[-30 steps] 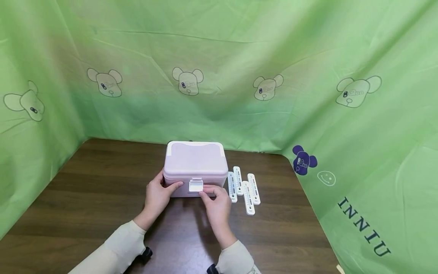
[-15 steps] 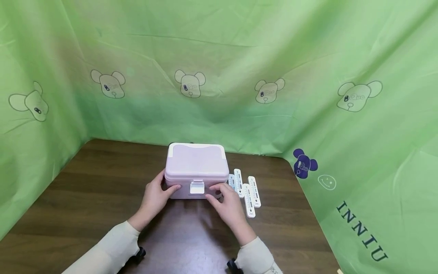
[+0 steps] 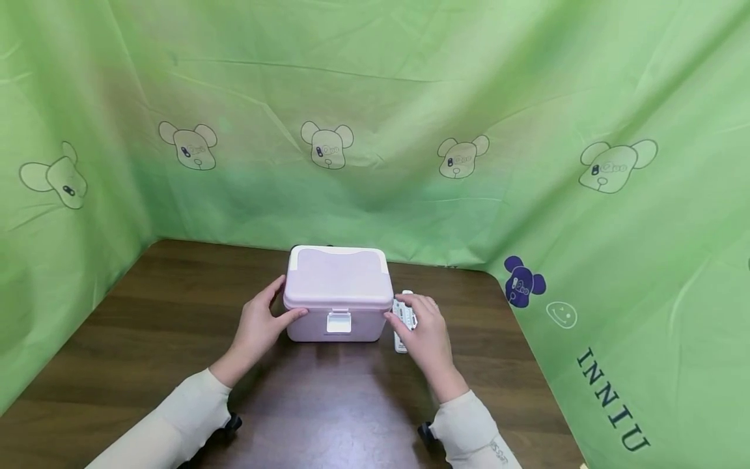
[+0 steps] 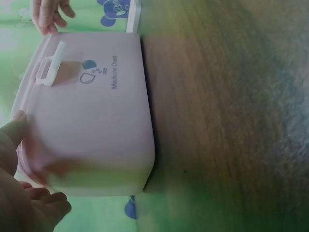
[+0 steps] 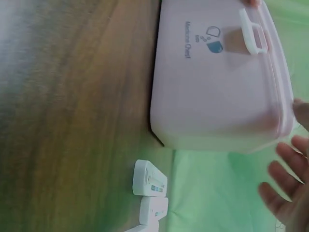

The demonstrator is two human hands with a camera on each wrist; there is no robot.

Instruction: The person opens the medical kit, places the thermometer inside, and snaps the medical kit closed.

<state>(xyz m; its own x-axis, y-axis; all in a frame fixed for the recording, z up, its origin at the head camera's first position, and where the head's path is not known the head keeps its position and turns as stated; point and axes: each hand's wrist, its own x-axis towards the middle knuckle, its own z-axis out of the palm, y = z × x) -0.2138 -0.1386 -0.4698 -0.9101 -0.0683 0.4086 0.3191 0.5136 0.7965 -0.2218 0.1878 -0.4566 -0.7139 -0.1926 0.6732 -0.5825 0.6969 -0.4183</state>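
A pale pink medicine chest [image 3: 339, 296] stands on the table with its lid down; "Medicine Chest" shows on its front in the wrist views. Its white latch [image 4: 52, 63] tilts outward from the front wall. My left hand [image 3: 258, 329] is at the left front corner, thumb on the lid's rim, the other fingers loosely bent beside the side wall. At the right front corner is my right hand [image 3: 424, 335], thumb tip at the rim and the other fingers spread beside the chest. Several white thermometer strips [image 5: 149, 179] lie right of it, partly hidden by this hand in the head view.
The dark wooden table [image 3: 193, 293] carries the chest near its back edge. Green printed cloth [image 3: 387, 202] hangs behind the table and along both sides. A dark wrist device [image 3: 428, 433] shows at my right sleeve.
My right hand has let go of the latch and moved right to the chest's right corner, now covering some of the strips. My left hand has shifted up towards the lid's rim.
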